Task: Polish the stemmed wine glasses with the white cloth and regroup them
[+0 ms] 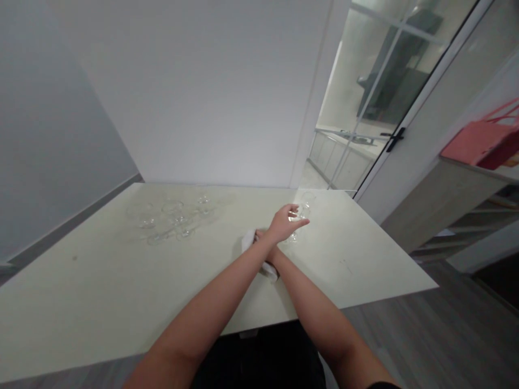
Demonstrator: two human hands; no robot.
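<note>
My forearms cross above the table, the left one over the right. My left hand [286, 222] reaches to the right, thumb and fingers apart in a C shape. At its fingertips is a clear stemmed glass [305, 209]; whether the skin touches it I cannot tell. Below the left wrist, my right hand [265, 246] is partly hidden, its fingers closed on a white cloth [248, 239] that bunches out on both sides. On the left half of the table stand several clear glasses [177, 219], faint and overlapping.
The pale table [133, 292] ends at a white panel [211, 108] behind it. To the right are a glazed door with a black handle [395, 139] and a wooden shelf unit [425, 202] bearing a pink bag [472, 143].
</note>
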